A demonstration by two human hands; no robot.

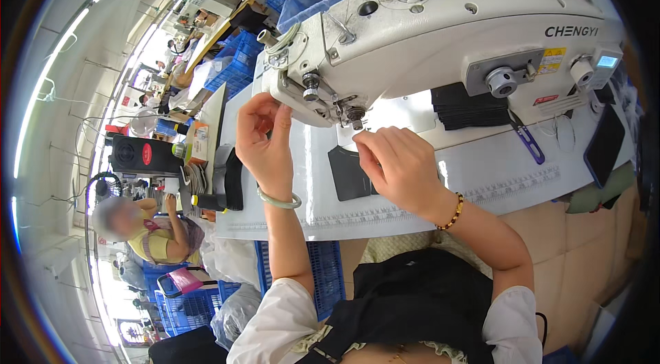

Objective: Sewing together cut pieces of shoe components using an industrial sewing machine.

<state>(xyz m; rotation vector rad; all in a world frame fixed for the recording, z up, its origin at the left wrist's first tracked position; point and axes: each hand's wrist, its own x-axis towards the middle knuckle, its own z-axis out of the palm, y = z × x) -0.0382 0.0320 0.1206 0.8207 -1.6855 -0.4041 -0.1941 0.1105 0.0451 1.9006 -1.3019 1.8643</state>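
Observation:
A white industrial sewing machine [405, 41] stands across the table in front of me. My left hand [265, 140] is raised beside the left end of its head, fingers curled in and thumb up; whatever it may pinch is too small to see. Just below and right of the needle area [355, 116], my right hand [401, 161] has its thumb and fingers pressed together, and anything between them is hidden. A flat black piece [348, 173] lies on the table under the needle area, partly covered by my right hand.
Right of the needle lie a stack of black pieces [469, 108], purple-handled scissors [528, 142] and a dark phone-like slab [605, 146]. A printed ruler [481, 197] runs along the table's near edge. Blue crates [323, 274] stand below. A co-worker [161, 233] sits at left.

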